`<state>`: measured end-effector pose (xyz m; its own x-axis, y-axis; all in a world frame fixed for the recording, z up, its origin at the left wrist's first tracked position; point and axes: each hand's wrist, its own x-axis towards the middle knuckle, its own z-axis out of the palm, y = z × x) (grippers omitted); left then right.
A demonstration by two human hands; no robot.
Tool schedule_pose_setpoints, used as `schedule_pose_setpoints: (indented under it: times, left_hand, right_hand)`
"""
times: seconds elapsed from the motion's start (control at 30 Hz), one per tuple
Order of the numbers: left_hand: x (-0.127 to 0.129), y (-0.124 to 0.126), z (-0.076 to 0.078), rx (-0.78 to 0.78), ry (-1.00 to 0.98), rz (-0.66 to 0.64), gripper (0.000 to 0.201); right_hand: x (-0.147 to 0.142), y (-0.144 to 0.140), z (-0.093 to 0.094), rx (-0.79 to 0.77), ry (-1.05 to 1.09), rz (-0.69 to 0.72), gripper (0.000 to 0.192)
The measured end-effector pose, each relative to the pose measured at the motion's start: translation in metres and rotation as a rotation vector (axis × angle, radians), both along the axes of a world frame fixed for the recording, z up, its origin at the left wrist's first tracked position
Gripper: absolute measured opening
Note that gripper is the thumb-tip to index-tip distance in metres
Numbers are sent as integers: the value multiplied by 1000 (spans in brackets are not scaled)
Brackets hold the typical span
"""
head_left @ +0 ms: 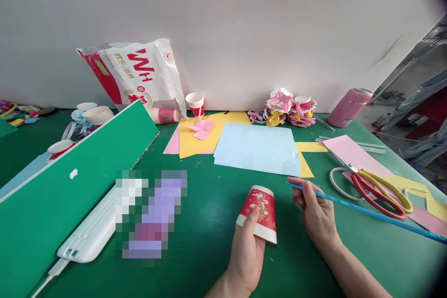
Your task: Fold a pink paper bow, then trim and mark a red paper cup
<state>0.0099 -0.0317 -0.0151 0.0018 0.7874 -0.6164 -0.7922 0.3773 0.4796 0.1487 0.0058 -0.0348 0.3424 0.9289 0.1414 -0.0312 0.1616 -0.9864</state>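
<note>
My left hand grips a red-and-white paper cup, held on its side just above the green table with its bottom pointing away from me. My right hand pinches a long thin blue stick near its left tip. The stick runs down to the right, past the scissors. The stick's tip lies a short way right of the cup and does not touch it.
Red and yellow scissors lie on pink paper at the right. Light blue, yellow and pink sheets lie ahead. A pink bottle, decorated cups, a plastic bag, a green board and a white case stand around.
</note>
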Motion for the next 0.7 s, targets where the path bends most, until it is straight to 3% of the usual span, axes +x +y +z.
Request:
schedule_pose_setpoints:
  times: [0.27,0.7]
  left_hand:
    - [0,2,4,33,-38,-3,31]
    - [-1,2,5,98,-59,-71,31]
  right_hand:
    - [-17,-9,10,-60,27,108,15]
    - [-30,-13,23,-205,35,310,26]
